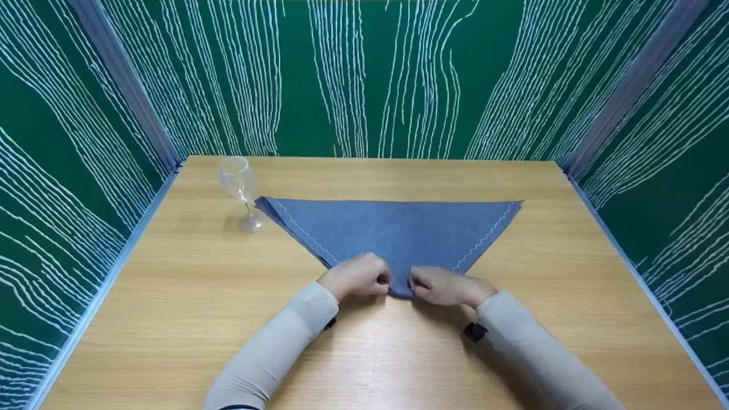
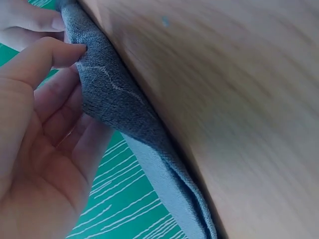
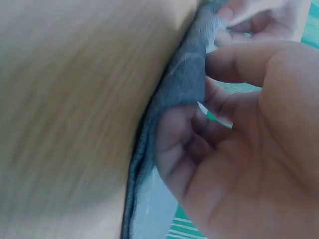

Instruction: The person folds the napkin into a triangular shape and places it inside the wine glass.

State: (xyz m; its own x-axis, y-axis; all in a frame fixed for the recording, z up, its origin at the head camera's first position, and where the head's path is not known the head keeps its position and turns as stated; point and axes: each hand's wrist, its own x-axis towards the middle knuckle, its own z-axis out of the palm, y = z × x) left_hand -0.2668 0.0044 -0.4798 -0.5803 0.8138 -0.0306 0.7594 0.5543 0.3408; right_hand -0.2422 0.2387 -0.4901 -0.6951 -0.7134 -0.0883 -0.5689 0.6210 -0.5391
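A grey-blue cloth [image 1: 398,228] lies folded into a triangle, its long edge toward the far side and its near tip turned up into a short fold. My left hand [image 1: 360,275] pinches that folded edge between thumb and fingers, left of the tip. Just across from it, my right hand [image 1: 441,285] pinches the same edge on the right. In the left wrist view the cloth [image 2: 107,84] shows a pale stitched line near the thumb. The right wrist view shows the rolled cloth edge [image 3: 187,79] between thumb and curled fingers.
A clear stemmed glass [image 1: 236,182] stands upright at the back left, its foot close to the cloth's left corner. The wooden table [image 1: 364,353] is bordered by green panels [image 1: 490,68] with white wavy lines at the back and sides.
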